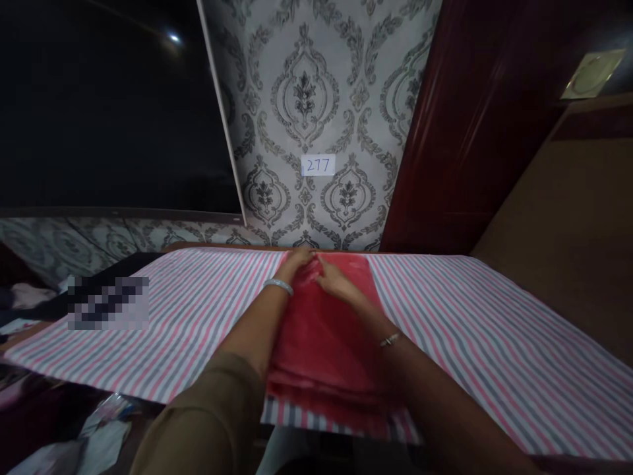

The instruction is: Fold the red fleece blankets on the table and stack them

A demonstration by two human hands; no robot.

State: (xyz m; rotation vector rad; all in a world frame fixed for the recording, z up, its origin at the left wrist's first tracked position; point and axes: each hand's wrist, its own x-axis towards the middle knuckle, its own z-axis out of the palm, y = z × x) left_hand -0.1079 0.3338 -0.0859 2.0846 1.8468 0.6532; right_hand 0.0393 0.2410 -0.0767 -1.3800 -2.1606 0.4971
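A folded red cloth (321, 343) lies lengthwise on a table covered with a pink, grey and white striped cover (475, 330). My left hand (295, 261) rests at the cloth's far end, fingers pinching its edge. My right hand (336, 280) lies right beside it on the cloth, fingers pressed on the fabric near the same far edge. Both forearms stretch over the cloth and hide part of it. Each wrist wears a bangle.
A patterned wall with a small paper label reading 277 (318, 165) rises behind the table. A dark screen (109, 105) hangs at the left, dark red wooden panelling (475, 119) at the right. Loose clothes and papers (93, 435) lie low at the left.
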